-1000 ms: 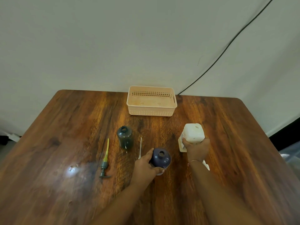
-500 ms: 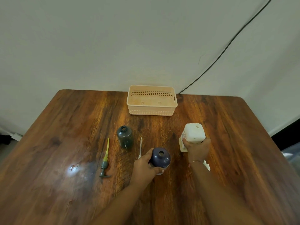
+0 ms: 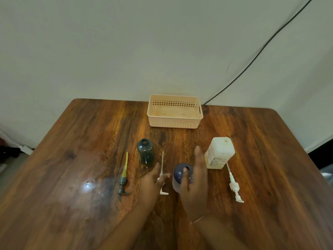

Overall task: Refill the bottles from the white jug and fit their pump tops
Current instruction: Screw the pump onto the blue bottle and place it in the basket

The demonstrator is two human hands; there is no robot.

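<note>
The white jug (image 3: pixel 219 152) stands upright at centre right, uncapped, with no hand on it. A dark blue round bottle (image 3: pixel 180 175) stands open-topped in front of me, partly hidden by my right hand (image 3: pixel 194 184), whose fingers are spread over it. My left hand (image 3: pixel 153 179) hovers open just left of that bottle, above a white pump top (image 3: pixel 162 175) lying flat. A dark green bottle (image 3: pixel 145 153) stands open farther left. A green pump top with a yellow tube (image 3: pixel 123 175) lies left of it. Another white pump top (image 3: pixel 234 186) lies right of the jug.
A peach plastic basket (image 3: pixel 174 121) sits at the table's far edge against the wall. A black cable (image 3: pixel 252 62) runs down the wall behind it. The wooden table (image 3: pixel 72 159) ends at left and right edges within view.
My right hand let go of the white jug and moved left over the blue bottle. My left hand released the blue bottle and opened. The view is now closer.
</note>
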